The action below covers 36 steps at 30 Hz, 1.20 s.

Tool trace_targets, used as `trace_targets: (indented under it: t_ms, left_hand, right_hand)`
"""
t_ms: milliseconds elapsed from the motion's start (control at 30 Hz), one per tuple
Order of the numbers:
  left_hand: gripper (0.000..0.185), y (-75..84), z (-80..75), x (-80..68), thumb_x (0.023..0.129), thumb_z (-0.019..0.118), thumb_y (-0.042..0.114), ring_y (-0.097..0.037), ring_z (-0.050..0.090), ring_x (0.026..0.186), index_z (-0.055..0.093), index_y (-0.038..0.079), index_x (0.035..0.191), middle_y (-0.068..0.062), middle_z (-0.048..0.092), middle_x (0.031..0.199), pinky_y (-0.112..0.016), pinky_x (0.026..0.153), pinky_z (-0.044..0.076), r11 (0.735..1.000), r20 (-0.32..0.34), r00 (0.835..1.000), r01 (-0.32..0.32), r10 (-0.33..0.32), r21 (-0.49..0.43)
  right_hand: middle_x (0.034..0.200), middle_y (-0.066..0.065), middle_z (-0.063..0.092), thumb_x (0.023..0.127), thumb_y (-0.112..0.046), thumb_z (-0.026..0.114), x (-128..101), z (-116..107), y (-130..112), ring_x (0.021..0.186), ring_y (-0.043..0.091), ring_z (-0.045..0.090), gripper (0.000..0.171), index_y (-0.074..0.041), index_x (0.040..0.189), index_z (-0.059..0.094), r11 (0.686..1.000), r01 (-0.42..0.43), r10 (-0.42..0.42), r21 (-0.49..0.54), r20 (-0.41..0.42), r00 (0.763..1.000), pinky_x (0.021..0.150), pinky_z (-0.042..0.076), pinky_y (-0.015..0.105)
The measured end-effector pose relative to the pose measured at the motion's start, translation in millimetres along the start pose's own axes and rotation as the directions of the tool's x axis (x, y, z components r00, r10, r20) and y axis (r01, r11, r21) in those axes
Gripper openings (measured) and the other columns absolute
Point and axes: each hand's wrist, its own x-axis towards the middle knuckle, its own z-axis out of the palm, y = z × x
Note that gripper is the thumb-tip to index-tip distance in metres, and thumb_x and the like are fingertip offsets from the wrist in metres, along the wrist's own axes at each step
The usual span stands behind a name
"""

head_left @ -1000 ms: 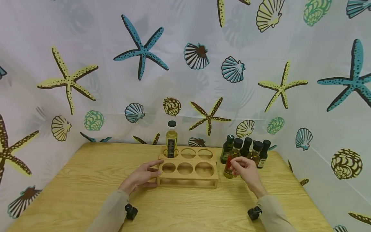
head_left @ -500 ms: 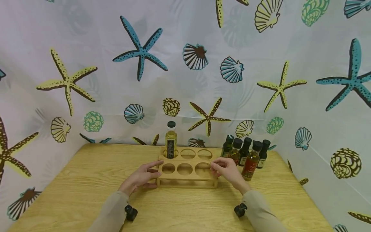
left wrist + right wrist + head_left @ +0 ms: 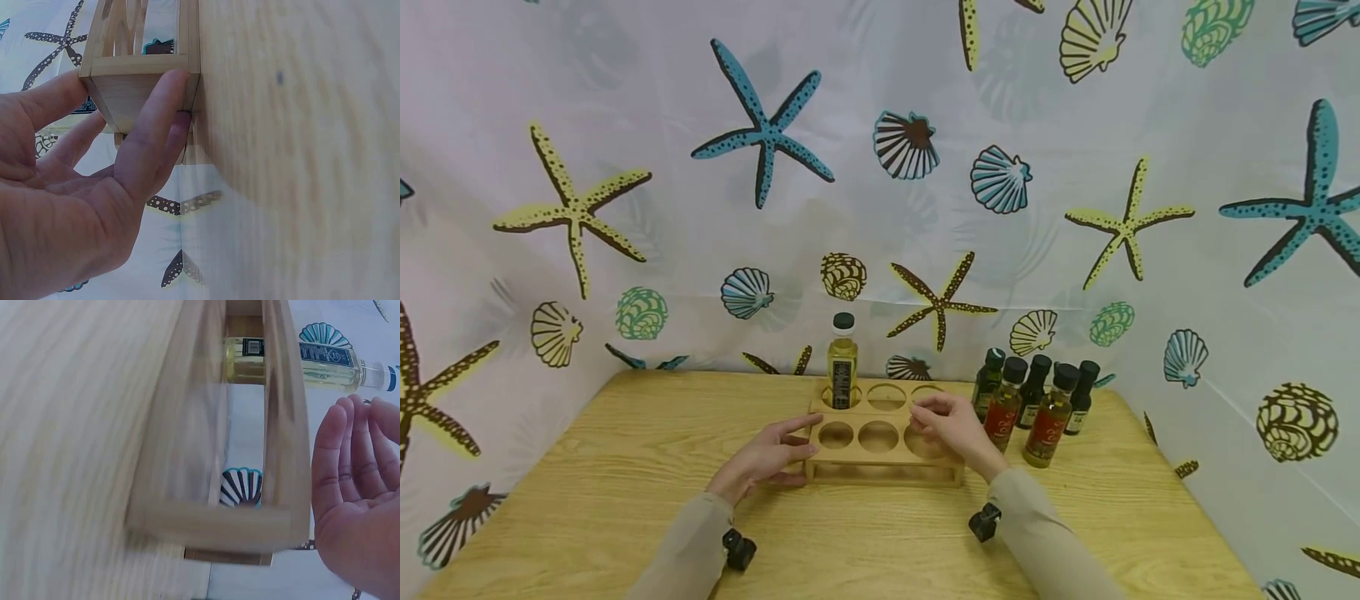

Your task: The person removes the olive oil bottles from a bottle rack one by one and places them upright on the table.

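Head view: a wooden rack (image 3: pixel 883 433) sits mid-table (image 3: pixel 587 500), two rows of three holes, six in all. One yellow bottle (image 3: pixel 842 360) stands upright in the back-left hole; the other five holes show empty. Just right of the rack, five dark-capped bottles (image 3: pixel 1033 400) stand clustered on the table, none in hand.

The left hand (image 3: pixel 763 457) is at the rack's left end, fingers straight, forefinger along the top edge. The left wrist view gives what the head camera can't: the thumb (image 3: pixel 153 134) pressed flat against the end's lower corner, the other fingers spread past the far side, so the end sits between thumb and fingers, touched rather than clenched.

The right hand (image 3: pixel 953 425) hangs over the rack's right holes, fingers loosely bent. From the head you can't tell whether it touches the wood. The right wrist view settles it: the palm (image 3: pixel 356 500) is open, fingers together and relaxed, just beside the rack's end with a gap showing, holding nothing. That same view looks down the length of the rack (image 3: pixel 250 456) to the yellow bottle (image 3: pixel 294 359) at the far end.
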Motion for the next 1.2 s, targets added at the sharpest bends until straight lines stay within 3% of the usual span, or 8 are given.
trace_targets:
  t_ms: [200, 467, 567, 767, 1000, 1200]
  left_hand:
    - [0.057, -1.6, 1.0, 1.6, 0.098, 0.06, 0.016, -0.037, 0.049, 0.13, 0.041, 0.028, 0.151, -0.025, 0.036, 0.149, -0.042, 0.085, 0.059, 1.0, -0.023, 1.0, 0.009, -0.009, -0.006]
    - [0.058, 0.8, 0.4, -1.3, 0.099, 0.06, 0.018, -0.039, 0.049, 0.129, 0.038, 0.026, 0.152, -0.028, 0.033, 0.149, -0.043, 0.086, 0.058, 1.0, 0.0, 1.0, 0.002, -0.002, 0.01]
    - [0.057, 1.9, 1.7, -2.2, 0.099, 0.059, 0.015, -0.04, 0.051, 0.127, 0.04, 0.024, 0.152, -0.029, 0.035, 0.148, -0.044, 0.085, 0.058, 1.0, -0.016, 1.0, -0.003, 0.003, -0.004]
    - [0.056, 4.4, 3.1, -2.5, 0.099, 0.058, 0.013, -0.04, 0.052, 0.126, 0.041, 0.024, 0.151, -0.029, 0.037, 0.146, -0.045, 0.083, 0.058, 1.0, -0.032, 0.999, 0.001, -0.001, -0.006]
    - [0.055, 2.3, 2.0, -0.5, 0.099, 0.06, 0.014, -0.036, 0.055, 0.123, 0.043, 0.024, 0.15, -0.028, 0.039, 0.146, -0.044, 0.081, 0.059, 1.0, -0.036, 0.999, 0.006, -0.006, -0.005]
    - [0.057, 2.0, 0.8, 0.4, 0.098, 0.061, 0.017, -0.037, 0.052, 0.126, 0.041, 0.023, 0.151, -0.029, 0.036, 0.147, -0.045, 0.084, 0.059, 1.0, -0.012, 1.0, 0.003, -0.003, -0.001]
  right_hand:
    - [0.108, 0.023, 0.069, 0.095, -0.023, 0.066, 12, 11, -6, 0.099, 0.042, 0.066, 0.032, 0.001, 0.116, 0.067, 0.999, -0.017, 0.018, 0.032, -0.027, 0.999, 0.084, 0.056, 0.054]
    - [0.109, 0.023, 0.07, 0.095, -0.022, 0.067, 25, 25, -11, 0.087, 0.021, 0.07, 0.029, 0.0, 0.114, 0.069, 1.0, -0.012, 0.012, 0.008, -0.026, 1.0, 0.082, 0.058, 0.05]
    - [0.111, 0.024, 0.069, 0.095, -0.022, 0.066, 30, 31, -15, 0.087, 0.026, 0.07, 0.031, 0.0, 0.116, 0.068, 1.0, -0.018, 0.018, 0.006, -0.013, 1.0, 0.079, 0.059, 0.046]
    - [0.115, 0.022, 0.067, 0.095, -0.025, 0.067, 40, 42, -26, 0.1, 0.043, 0.065, 0.031, -0.004, 0.117, 0.068, 1.0, -0.004, 0.004, 0.011, 0.0, 1.0, 0.076, 0.06, 0.045]
    - [0.122, 0.014, 0.064, 0.093, -0.024, 0.069, 61, 60, -40, 0.113, 0.036, 0.062, 0.038, -0.009, 0.128, 0.063, 0.998, 0.05, -0.05, 0.049, -0.006, 0.999, 0.089, 0.056, 0.05]
    - [0.135, 0.013, 0.056, 0.09, -0.026, 0.074, 75, 75, -49, 0.121, 0.03, 0.056, 0.051, -0.018, 0.137, 0.057, 0.997, 0.033, -0.028, 0.069, -0.07, 0.997, 0.094, 0.054, 0.047]
